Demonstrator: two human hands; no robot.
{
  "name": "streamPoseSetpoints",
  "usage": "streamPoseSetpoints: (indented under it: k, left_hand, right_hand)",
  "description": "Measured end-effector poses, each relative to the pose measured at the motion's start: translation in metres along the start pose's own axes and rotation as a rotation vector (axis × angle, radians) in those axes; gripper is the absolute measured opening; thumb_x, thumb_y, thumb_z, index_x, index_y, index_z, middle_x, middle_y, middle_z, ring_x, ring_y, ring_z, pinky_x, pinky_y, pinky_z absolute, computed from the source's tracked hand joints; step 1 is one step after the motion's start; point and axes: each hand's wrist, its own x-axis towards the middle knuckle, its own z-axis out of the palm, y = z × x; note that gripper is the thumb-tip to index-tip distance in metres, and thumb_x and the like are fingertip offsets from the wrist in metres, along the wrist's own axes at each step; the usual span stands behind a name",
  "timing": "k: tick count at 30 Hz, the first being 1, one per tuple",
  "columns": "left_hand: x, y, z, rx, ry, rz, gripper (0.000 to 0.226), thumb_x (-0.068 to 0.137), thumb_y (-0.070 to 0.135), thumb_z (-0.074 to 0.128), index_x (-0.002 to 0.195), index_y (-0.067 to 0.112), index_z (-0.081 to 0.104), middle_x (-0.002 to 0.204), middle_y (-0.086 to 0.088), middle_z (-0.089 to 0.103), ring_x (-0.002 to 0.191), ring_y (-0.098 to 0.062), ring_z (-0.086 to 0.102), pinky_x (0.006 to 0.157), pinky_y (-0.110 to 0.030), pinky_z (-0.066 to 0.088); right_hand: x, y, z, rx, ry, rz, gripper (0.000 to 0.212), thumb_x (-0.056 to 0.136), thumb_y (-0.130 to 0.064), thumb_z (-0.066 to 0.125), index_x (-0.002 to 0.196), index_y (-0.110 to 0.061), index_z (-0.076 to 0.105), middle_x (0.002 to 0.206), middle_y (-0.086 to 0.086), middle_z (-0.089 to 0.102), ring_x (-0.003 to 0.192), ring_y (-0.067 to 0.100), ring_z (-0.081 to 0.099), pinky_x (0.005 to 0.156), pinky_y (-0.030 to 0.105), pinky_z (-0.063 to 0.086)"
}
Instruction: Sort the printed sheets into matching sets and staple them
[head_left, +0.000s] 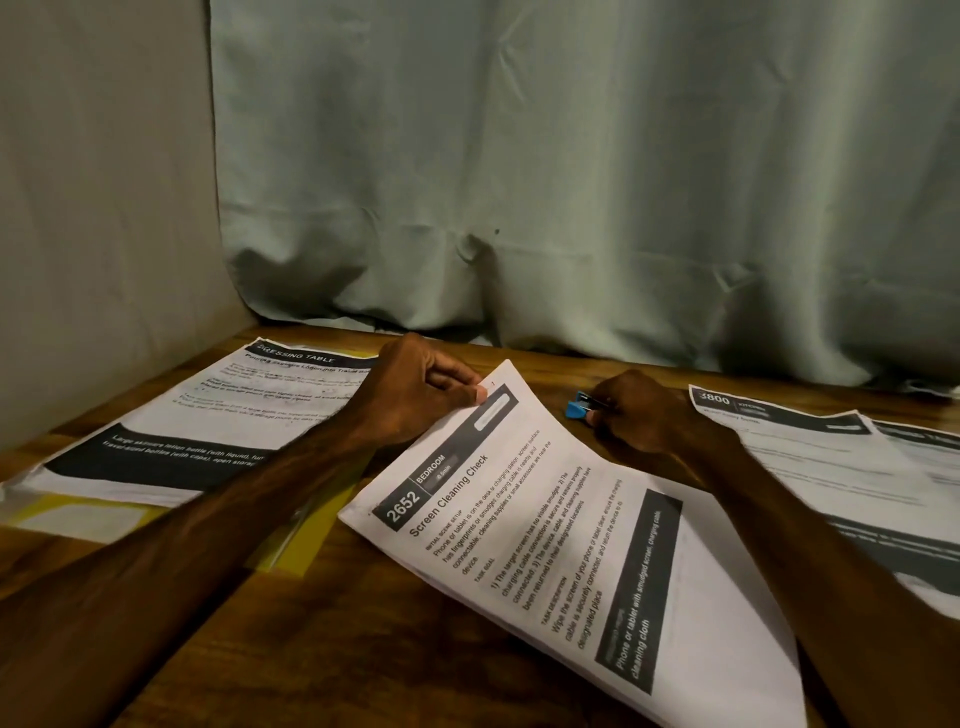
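Lying slanted on the table (322, 649), the 2652 set (545, 545) lifts at its far corner, pinched there between the left hand's (415, 395) thumb and fingers. Just right of that corner, clear of the paper, the right hand (639, 410) curls round a blue stapler (579, 406).

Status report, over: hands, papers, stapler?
Left grip pinches top corner of middle sheets. Right grip holds blue stapler, beside that corner. Nothing between stapler and corner.
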Motion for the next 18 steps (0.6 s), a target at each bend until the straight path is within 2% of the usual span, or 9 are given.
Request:
streamPoseSetpoints:
  k: [3, 5, 8, 9, 11, 12, 14, 16, 18]
  left_hand:
    - [0.000, 0.000, 0.000, -0.011, 0.005, -0.022, 0.018, 0.085, 0.025, 0.080, 0.100, 0.015, 0.080, 0.095, 0.000, 0.079, 0.071, -0.013, 0.075, 0.069, -0.036, 0.064]
    - [0.000, 0.001, -0.001, -0.027, 0.012, -0.023, 0.018, 0.085, 0.025, 0.080, 0.100, 0.014, 0.080, 0.094, 0.001, 0.079, 0.071, -0.014, 0.075, 0.070, -0.038, 0.064]
    - [-0.001, 0.004, -0.001, -0.056, 0.039, -0.020, 0.020, 0.085, 0.023, 0.081, 0.101, 0.013, 0.081, 0.095, 0.001, 0.079, 0.073, -0.011, 0.075, 0.068, -0.029, 0.063]
    - [-0.001, 0.005, -0.002, -0.067, 0.047, -0.021, 0.021, 0.085, 0.024, 0.081, 0.103, 0.013, 0.081, 0.096, 0.002, 0.079, 0.074, -0.010, 0.075, 0.067, -0.027, 0.062]
    - [-0.002, 0.005, -0.006, -0.100, 0.068, -0.016, 0.021, 0.086, 0.025, 0.080, 0.105, 0.015, 0.081, 0.095, 0.004, 0.079, 0.075, -0.011, 0.076, 0.070, -0.031, 0.063]
    - [-0.002, 0.004, -0.008, -0.127, 0.083, -0.011, 0.021, 0.086, 0.024, 0.079, 0.105, 0.015, 0.081, 0.094, 0.004, 0.079, 0.075, -0.013, 0.076, 0.072, -0.035, 0.064]
    - [0.000, 0.003, -0.014, -0.172, 0.123, 0.013, 0.018, 0.087, 0.021, 0.079, 0.103, 0.014, 0.081, 0.092, 0.003, 0.079, 0.076, -0.016, 0.077, 0.074, -0.038, 0.064]
    - [0.001, 0.001, -0.021, -0.195, 0.178, 0.026, 0.017, 0.087, 0.020, 0.080, 0.102, 0.013, 0.081, 0.091, 0.002, 0.079, 0.076, -0.016, 0.077, 0.074, -0.038, 0.064]
    - [0.002, -0.002, -0.027, -0.199, 0.219, 0.014, 0.018, 0.087, 0.023, 0.079, 0.103, 0.013, 0.081, 0.091, 0.002, 0.080, 0.077, -0.018, 0.077, 0.073, -0.038, 0.064]
  right_hand:
    - [-0.001, 0.002, 0.007, -0.037, 0.048, -0.020, 0.021, 0.094, -0.026, 0.069, 0.108, -0.011, 0.073, 0.105, 0.011, 0.071, 0.085, 0.024, 0.064, 0.069, 0.029, 0.047]
    - [-0.004, 0.001, 0.008, -0.060, 0.072, -0.055, 0.017, 0.094, -0.033, 0.065, 0.093, -0.016, 0.069, 0.093, 0.007, 0.067, 0.080, 0.025, 0.062, 0.065, 0.027, 0.040]
    - [-0.006, -0.004, 0.004, -0.086, 0.144, -0.116, 0.038, 0.096, -0.055, 0.048, 0.074, -0.025, 0.049, 0.080, 0.001, 0.054, 0.084, 0.026, 0.057, 0.068, 0.031, 0.034]
    - [-0.012, -0.014, -0.002, 0.023, 0.153, -0.150, 0.044, 0.101, -0.056, 0.045, 0.072, -0.023, 0.052, 0.077, 0.003, 0.057, 0.079, 0.024, 0.057, 0.067, 0.033, 0.035]
    - [-0.033, -0.042, -0.019, 0.395, 0.109, -0.188, 0.052, 0.103, -0.057, 0.042, 0.086, -0.015, 0.067, 0.082, 0.008, 0.070, 0.078, 0.021, 0.067, 0.072, 0.043, 0.048]
    - [-0.041, -0.054, -0.025, 0.596, 0.028, -0.179, 0.050, 0.103, -0.056, 0.044, 0.096, -0.014, 0.071, 0.090, 0.006, 0.075, 0.085, 0.018, 0.071, 0.080, 0.038, 0.055]
    - [-0.054, -0.063, -0.035, 0.852, -0.195, -0.145, 0.036, 0.104, -0.041, 0.052, 0.108, -0.013, 0.073, 0.098, 0.002, 0.078, 0.086, 0.010, 0.074, 0.084, 0.029, 0.060]
    - [-0.054, -0.061, -0.037, 0.917, -0.362, -0.130, 0.025, 0.100, -0.022, 0.061, 0.115, -0.004, 0.072, 0.104, 0.008, 0.078, 0.087, 0.018, 0.077, 0.076, 0.029, 0.062]
    - [-0.048, -0.052, -0.035, 0.895, -0.414, -0.115, 0.024, 0.098, -0.011, 0.063, 0.120, -0.002, 0.069, 0.109, 0.011, 0.077, 0.092, 0.025, 0.077, 0.072, 0.028, 0.062]
